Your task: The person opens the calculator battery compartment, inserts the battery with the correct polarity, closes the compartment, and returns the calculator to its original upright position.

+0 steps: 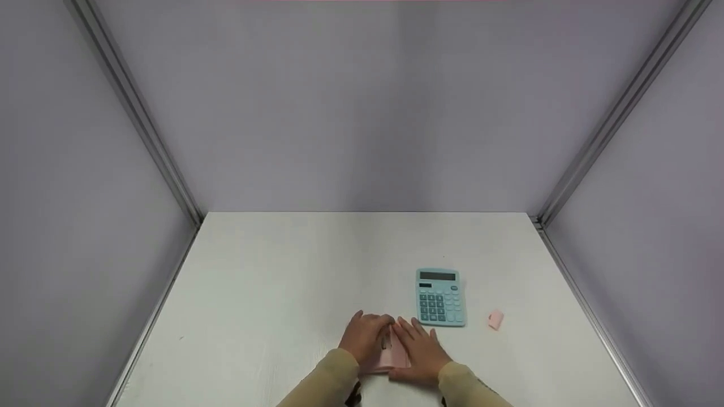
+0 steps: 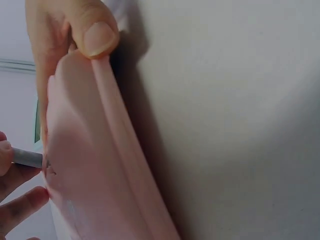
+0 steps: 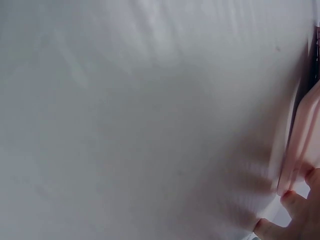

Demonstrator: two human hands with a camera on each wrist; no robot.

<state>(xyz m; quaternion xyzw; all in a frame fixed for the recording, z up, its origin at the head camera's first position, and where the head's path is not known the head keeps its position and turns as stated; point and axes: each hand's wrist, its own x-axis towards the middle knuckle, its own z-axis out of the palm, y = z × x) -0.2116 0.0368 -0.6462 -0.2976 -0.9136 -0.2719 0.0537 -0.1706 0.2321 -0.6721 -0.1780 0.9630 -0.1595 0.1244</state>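
A pink flat-bodied device (image 1: 399,357) lies on the table between my hands, with a slot-like opening on its upper face. My left hand (image 1: 365,334) is over its left part. In the left wrist view, left fingertips (image 2: 6,156) pinch a grey cylinder (image 2: 27,158), apparently a battery, whose end meets that opening. My right hand (image 1: 425,355) holds the device's right side, its thumb (image 2: 100,37) against the near edge and its other fingers spread toward the far end. The inside of the opening is mostly hidden.
A light blue calculator (image 1: 441,302) lies face up just beyond my right hand. Farther right is a small pink piece (image 1: 496,320), perhaps a cover. Grey panels (image 1: 294,113) stand around the white table (image 1: 254,271) at the back and both sides.
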